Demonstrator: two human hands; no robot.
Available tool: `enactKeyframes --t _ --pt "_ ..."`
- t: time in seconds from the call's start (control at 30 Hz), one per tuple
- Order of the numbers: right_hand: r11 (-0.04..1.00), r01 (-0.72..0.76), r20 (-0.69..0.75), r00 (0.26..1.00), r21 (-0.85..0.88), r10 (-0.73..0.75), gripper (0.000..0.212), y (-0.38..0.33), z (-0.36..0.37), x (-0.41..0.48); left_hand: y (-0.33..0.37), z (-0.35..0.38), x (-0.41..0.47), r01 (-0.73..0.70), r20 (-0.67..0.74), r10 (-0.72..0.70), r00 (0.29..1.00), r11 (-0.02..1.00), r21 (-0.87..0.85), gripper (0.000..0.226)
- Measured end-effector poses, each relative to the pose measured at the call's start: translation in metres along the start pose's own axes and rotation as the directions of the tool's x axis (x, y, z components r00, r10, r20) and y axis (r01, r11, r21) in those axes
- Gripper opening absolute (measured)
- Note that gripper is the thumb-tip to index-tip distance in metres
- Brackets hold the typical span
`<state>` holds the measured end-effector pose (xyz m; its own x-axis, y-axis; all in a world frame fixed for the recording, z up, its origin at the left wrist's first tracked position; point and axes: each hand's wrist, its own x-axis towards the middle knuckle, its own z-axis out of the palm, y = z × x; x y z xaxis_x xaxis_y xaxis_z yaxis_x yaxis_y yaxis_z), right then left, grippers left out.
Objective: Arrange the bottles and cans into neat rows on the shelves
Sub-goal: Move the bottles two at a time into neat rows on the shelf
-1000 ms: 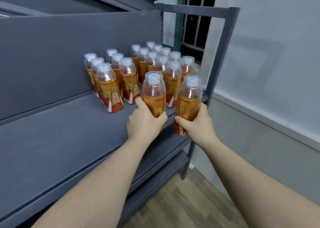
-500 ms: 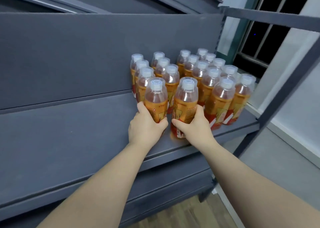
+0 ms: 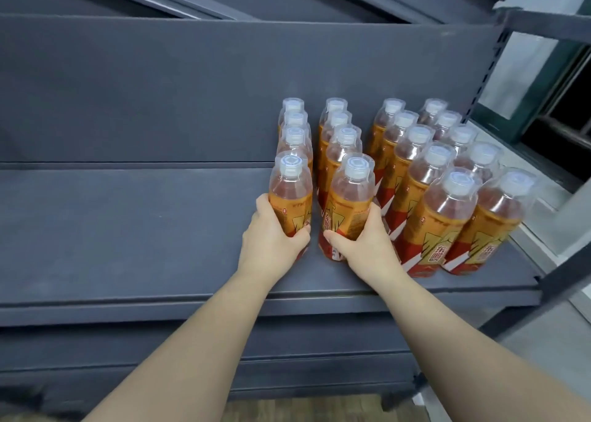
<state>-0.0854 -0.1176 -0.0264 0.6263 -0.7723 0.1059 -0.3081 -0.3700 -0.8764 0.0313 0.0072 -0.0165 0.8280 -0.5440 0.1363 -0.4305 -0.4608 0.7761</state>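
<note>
Orange drink bottles with clear domed caps stand in several rows on the grey shelf point(image 3: 128, 229). My left hand point(image 3: 271, 245) grips the front bottle of the leftmost row point(image 3: 290, 194) around its lower body. My right hand point(image 3: 367, 248) grips the front bottle of the second row point(image 3: 350, 204), which leans slightly left. Both bottles rest on the shelf in front of their rows. To the right, two longer rows of bottles point(image 3: 447, 204) run from the back panel to near the shelf's front edge.
The shelf's left half is bare grey metal. A grey back panel point(image 3: 192, 85) rises behind the bottles. The shelf frame post point(image 3: 563, 277) stands at the right, with a window point(image 3: 563, 101) beyond. A lower shelf point(image 3: 160, 357) and wood floor lie below.
Both hands have carried their bottles in from the shelf's right front and set them at the front of the two left rows. The view has swung to face the shelf squarely.
</note>
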Motion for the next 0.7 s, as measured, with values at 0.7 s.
enactKeyframes --t 0.7 --pt "1.000 -0.017 -0.014 1.000 0.016 0.017 0.091 0.012 -0.003 0.006 -0.005 0.008 0.003 0.068 0.116 -0.043 0.992 0.973 -0.220 0.066"
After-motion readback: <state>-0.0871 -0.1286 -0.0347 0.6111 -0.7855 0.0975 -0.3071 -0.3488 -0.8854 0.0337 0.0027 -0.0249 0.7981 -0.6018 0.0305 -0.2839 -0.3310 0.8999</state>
